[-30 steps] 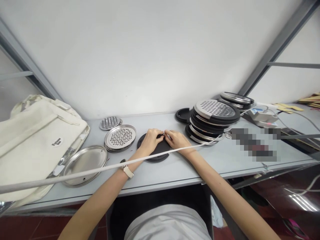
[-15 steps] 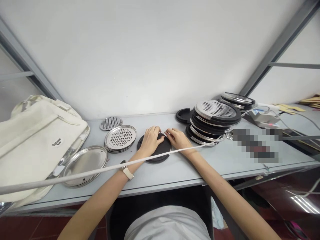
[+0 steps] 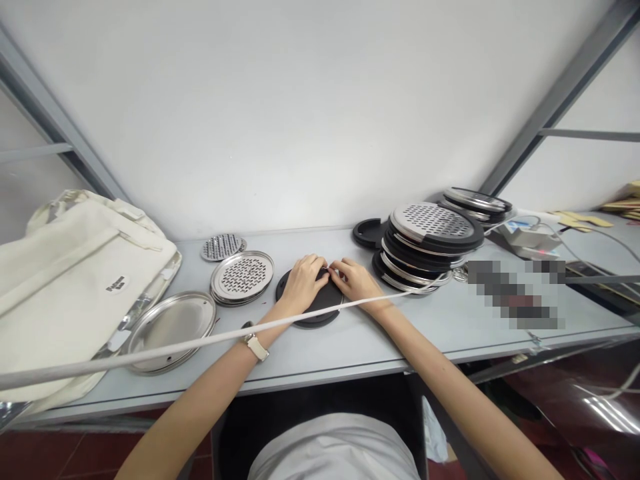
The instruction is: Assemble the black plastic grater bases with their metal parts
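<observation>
A round black disc (image 3: 320,308) lies flat on the grey table in front of me. My left hand (image 3: 303,283) rests over its upper left part, with thumb and fingertips closed at the disc's far edge. From the right, my right hand (image 3: 353,280) meets it there, its thumb and index finger pinched together. Something small and shiny shows between the fingertips, too small to name. Left of the disc is a stack of perforated metal plates (image 3: 243,276). A tall stack of black rings and metal plates (image 3: 434,221) stands to the right.
Plain metal plates (image 3: 175,328) and a cream bag (image 3: 65,287) are at the left. Small grater discs (image 3: 220,247) lie at the back. A black ring (image 3: 367,233) sits beside the tall stack. A white cable (image 3: 200,340) crosses the view above my forearms.
My fingertips have come closer together at the disc's far edge. Both hands otherwise stay where they were.
</observation>
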Demonstrator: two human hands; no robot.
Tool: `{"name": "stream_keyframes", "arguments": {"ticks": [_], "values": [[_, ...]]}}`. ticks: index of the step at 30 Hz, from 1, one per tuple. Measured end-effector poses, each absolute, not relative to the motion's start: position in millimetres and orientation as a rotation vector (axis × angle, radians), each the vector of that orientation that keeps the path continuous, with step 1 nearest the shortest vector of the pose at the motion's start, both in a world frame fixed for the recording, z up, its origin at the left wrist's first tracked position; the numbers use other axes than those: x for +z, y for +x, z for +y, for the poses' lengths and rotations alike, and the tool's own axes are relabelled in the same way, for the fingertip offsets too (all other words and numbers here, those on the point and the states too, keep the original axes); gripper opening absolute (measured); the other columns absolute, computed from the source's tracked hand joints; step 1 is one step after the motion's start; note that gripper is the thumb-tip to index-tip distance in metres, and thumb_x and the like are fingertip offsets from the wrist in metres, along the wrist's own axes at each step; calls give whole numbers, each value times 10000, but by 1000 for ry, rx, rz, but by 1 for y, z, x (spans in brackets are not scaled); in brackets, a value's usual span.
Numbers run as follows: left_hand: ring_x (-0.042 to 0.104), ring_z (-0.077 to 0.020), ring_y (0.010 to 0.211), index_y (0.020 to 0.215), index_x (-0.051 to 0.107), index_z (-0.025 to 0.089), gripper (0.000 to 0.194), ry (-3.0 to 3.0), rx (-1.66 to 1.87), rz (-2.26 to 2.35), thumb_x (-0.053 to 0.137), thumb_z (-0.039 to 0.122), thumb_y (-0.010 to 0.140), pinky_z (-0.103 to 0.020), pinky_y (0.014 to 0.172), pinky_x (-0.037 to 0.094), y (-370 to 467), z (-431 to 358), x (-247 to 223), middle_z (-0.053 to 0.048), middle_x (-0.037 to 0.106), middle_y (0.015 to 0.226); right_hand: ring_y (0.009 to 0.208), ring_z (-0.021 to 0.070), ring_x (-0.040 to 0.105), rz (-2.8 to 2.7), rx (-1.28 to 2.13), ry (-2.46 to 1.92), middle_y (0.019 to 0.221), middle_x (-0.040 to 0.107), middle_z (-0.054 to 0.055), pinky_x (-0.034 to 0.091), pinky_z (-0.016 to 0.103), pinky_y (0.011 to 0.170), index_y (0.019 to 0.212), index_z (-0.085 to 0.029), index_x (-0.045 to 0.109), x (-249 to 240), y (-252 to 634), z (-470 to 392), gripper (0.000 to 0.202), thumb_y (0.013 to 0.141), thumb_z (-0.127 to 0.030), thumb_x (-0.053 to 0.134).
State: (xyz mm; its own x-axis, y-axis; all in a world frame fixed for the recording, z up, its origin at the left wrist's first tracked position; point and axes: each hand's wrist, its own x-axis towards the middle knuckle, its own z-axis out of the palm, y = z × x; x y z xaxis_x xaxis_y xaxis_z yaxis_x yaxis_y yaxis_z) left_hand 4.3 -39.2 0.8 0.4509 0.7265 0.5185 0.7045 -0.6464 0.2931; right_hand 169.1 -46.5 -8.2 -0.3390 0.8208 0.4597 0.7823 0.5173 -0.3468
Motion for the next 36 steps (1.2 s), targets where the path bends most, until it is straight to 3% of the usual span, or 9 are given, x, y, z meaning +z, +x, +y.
{"name": "stream_keyframes", "arguments": {"ticks": [9, 22, 36], "values": [[548, -186, 898, 931, 527, 193, 77, 2654, 965, 1340, 551, 218, 862, -321, 834, 434, 5, -39, 0, -29, 568, 942, 613, 122, 466, -2153, 155, -1286, 703, 507, -6, 327, 229, 601, 840, -189, 511, -8, 169, -47, 127, 920, -222, 418], [537, -193, 916, 959, 531, 193, 117, 2664, 972, 1367, 567, 209, 849, -328, 845, 426, 5, -40, 1, -35, 560, 968, 620, 117, 470, -2182, 96, -1342, 705, 479, -5, 329, 224, 611, 834, -184, 549, -8, 170, -47, 151, 917, -235, 433], [541, -206, 876, 885, 570, 183, 39, 2684, 938, 1319, 551, 183, 851, -340, 822, 413, 4, -41, 4, -43, 611, 873, 670, 133, 484, -2206, 61, -1277, 737, 503, 7, 340, 236, 637, 816, -191, 508, -7, 168, -49, 169, 937, -259, 411]]}}
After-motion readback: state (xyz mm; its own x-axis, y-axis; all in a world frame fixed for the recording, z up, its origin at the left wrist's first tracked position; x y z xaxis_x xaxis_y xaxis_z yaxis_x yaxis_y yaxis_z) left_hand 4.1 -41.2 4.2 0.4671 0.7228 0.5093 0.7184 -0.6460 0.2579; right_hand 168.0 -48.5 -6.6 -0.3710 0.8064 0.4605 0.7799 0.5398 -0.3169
